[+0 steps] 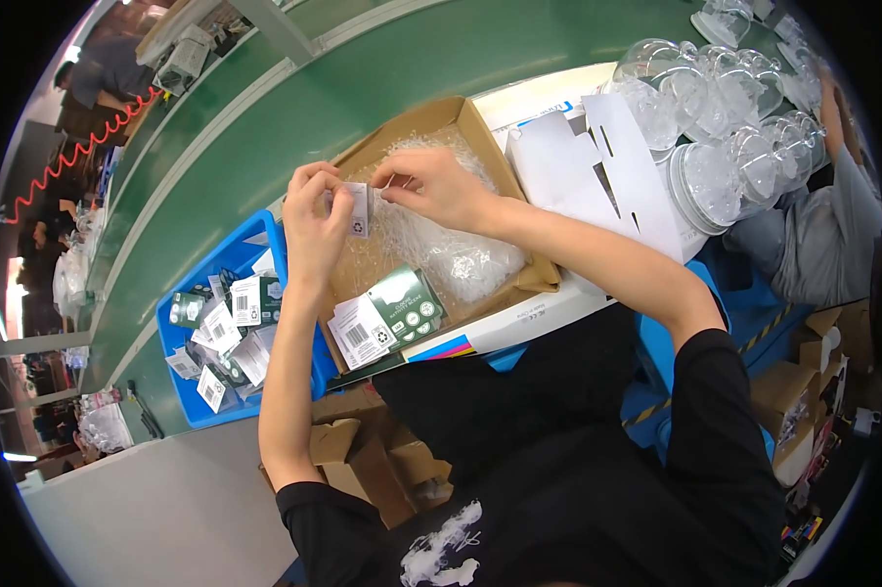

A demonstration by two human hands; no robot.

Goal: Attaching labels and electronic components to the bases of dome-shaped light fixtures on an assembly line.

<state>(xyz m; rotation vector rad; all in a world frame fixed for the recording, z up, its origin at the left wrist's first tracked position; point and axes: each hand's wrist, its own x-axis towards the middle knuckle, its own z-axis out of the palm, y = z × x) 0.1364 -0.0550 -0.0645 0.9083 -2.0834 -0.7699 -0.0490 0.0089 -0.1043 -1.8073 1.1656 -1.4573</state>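
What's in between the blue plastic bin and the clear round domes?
The head view shows a shallow brown cardboard box with thin clear plastic strands, the person's left hand and right hand above it, then flat white sheets.

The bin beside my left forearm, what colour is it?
The bin is bright blue, as the head view shows best.

A green bench [392, 78] is stretching across, a pale surface [177, 528] is showing lower left, and a light strip [19, 457] is glowing
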